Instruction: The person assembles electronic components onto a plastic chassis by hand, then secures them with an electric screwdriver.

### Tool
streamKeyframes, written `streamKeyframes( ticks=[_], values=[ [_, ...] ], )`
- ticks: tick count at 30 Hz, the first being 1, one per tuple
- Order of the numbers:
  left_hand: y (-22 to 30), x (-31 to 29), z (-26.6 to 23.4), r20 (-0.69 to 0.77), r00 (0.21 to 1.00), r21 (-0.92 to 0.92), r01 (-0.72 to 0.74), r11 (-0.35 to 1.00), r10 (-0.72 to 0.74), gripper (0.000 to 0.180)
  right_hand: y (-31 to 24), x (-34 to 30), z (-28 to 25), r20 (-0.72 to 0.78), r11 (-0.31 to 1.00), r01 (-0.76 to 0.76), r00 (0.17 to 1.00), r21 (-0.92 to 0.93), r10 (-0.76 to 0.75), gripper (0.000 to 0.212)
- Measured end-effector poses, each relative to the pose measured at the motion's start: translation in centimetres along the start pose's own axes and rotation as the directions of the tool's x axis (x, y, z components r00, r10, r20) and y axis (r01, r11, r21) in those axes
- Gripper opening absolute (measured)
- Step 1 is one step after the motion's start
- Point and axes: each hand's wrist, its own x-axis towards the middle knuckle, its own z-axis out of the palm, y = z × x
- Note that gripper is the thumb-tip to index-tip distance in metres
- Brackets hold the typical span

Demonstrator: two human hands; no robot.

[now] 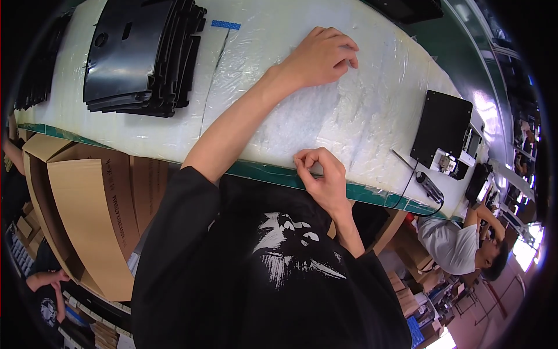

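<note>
The left hand (319,57) presses, fingers curled, on the clear crinkled plastic sheet (360,110), while the right hand (321,173) apparently pinches the sheet's near edge.

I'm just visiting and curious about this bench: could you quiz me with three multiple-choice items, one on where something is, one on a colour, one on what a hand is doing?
1. Where is the stack of black plastic panels?
A. far left of the bench
B. on the floor
C. under the right hand

2. What colour is the small strip beside that stack?
A. red
B. blue
C. yellow

3. What is the right hand doing?
A. hanging free
B. gripping a tool
C. pinching the clear plastic sheet at the bench edge

Answers: 1 A, it lies at upper left; 2 B, it is plainly blue; 3 C, fingertips meet on the film, while the left hand presses it flat.
</note>
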Motion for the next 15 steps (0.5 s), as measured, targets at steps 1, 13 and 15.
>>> streamKeyframes(
  ticks=[1, 13, 15],
  values=[
    [0.05, 0.03, -0.02, 0.006, 1.000, -0.004, 0.004, 1.000, -0.004, 0.019, 0.06, -0.05, 0.04, 0.000, 1.000, 0.000, 1.000, 0.000, 0.000, 0.027],
    [-0.12, 0.06, 0.28, -0.010, 1.000, -0.010, -0.001, 1.000, 0.001, 0.019, 0.22, -0.21, 0.05, -0.008, 0.994, 0.091, 0.996, -0.054, -0.092, 0.026],
    [-0.11, 0.05, 0.26, -0.017, 1.000, -0.007, -0.005, 1.000, 0.005, 0.019, 0.38, -0.26, 0.24, -0.018, 0.997, 0.064, 0.998, -0.032, -0.065, 0.026]
  ],
)
